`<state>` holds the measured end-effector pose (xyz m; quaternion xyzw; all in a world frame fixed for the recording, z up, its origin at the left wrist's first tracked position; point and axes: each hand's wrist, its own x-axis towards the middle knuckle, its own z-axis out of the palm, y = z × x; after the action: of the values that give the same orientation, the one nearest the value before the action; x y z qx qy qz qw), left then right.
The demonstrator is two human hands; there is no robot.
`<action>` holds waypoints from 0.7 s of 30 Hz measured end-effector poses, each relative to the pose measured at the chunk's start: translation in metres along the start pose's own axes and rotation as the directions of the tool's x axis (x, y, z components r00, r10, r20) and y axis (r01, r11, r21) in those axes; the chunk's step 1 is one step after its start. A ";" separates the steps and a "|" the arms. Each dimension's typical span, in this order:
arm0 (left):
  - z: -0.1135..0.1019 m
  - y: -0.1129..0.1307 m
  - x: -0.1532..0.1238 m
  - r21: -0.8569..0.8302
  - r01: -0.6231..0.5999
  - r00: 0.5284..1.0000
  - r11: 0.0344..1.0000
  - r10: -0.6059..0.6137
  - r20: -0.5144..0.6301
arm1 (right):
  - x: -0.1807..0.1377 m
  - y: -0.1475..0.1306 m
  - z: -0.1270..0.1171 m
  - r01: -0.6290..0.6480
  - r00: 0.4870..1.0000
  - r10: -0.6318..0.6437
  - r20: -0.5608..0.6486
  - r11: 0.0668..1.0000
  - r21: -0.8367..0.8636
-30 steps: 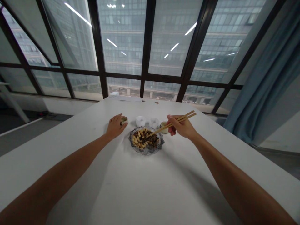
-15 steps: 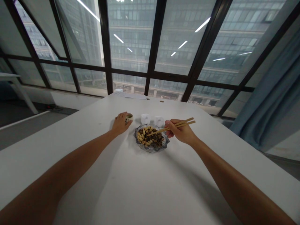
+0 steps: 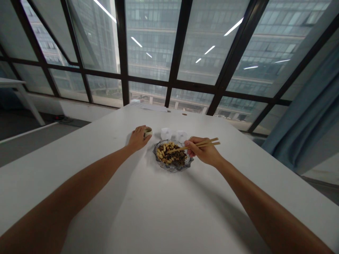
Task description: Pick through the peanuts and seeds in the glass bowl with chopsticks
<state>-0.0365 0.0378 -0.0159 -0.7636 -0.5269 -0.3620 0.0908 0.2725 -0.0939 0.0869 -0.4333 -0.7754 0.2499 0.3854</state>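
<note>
A pair of wooden chopsticks (image 3: pixel 206 143) is gripped in my right hand (image 3: pixel 202 151). Their tips reach into a clear glass dish (image 3: pixel 173 170) with a scalloped rim. Peanuts in their shells (image 3: pixel 162 153) fill the left side of the dish, and dark seeds (image 3: pixel 180 158) lie on its right; whether the tips pinch anything is too small to tell. To the left of the dish, my left hand (image 3: pixel 137 138) is wrapped around a small light-coloured cup (image 3: pixel 148 132) with dark markings, standing on the table.
Just behind the dish stand two small white containers (image 3: pixel 166 133) side by side. Papers (image 3: pixel 153 107) lie at the far edge of the white table (image 3: pixel 148 211). Beyond are large windows, with a blue curtain (image 3: pixel 299 120) at the right and another table (image 3: pixel 13 83) at the far left.
My right hand has lowered slightly, and the rear ends of the chopsticks have dropped a little. My left hand stays on the cup. The whole view has shifted slightly.
</note>
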 end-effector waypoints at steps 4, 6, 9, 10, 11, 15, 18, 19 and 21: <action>0.001 -0.001 0.000 -0.003 -0.001 1.000 1.000 0.001 0.002 | -0.004 -0.011 0.000 0.113 0.993 -0.108 0.047 0.987 -0.116; 0.001 -0.002 0.000 -0.007 -0.003 1.000 1.000 0.003 0.002 | -0.006 -0.017 0.002 0.169 0.985 -0.159 0.065 0.969 -0.180; 0.001 -0.002 0.000 -0.011 -0.006 1.000 1.000 0.006 0.001 | -0.008 -0.022 0.003 0.193 0.981 -0.183 0.062 0.955 -0.227; 0.001 -0.001 0.000 -0.012 -0.007 1.000 1.000 0.007 0.001 | -0.008 -0.022 0.002 0.182 0.983 -0.175 0.054 0.958 -0.222; 0.001 -0.001 0.000 -0.012 -0.009 1.000 1.000 0.009 0.002 | -0.008 -0.022 0.001 0.165 0.986 -0.159 0.042 0.965 -0.206; 0.001 -0.001 0.000 -0.009 -0.007 1.000 1.000 0.007 -0.002 | -0.005 -0.015 -0.007 0.030 0.994 -0.032 -0.101 0.999 -0.029; 0.001 -0.002 -0.001 -0.007 -0.005 1.000 1.000 0.005 0.001 | -0.001 -0.009 -0.014 -0.046 0.976 0.063 -0.206 0.995 0.087; 0.001 -0.003 -0.001 -0.009 -0.003 1.000 1.000 0.003 0.002 | 0.000 -0.008 -0.016 -0.062 0.974 0.083 -0.213 0.993 0.106; 0.001 -0.003 -0.002 -0.015 -0.001 1.000 1.000 0.001 0.005 | 0.001 -0.007 -0.016 -0.083 0.976 0.106 -0.189 0.989 0.126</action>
<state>-0.0393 0.0383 -0.0183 -0.7653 -0.5241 -0.3642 0.0839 0.2821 -0.0962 0.1020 -0.4689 -0.6964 0.2693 0.4719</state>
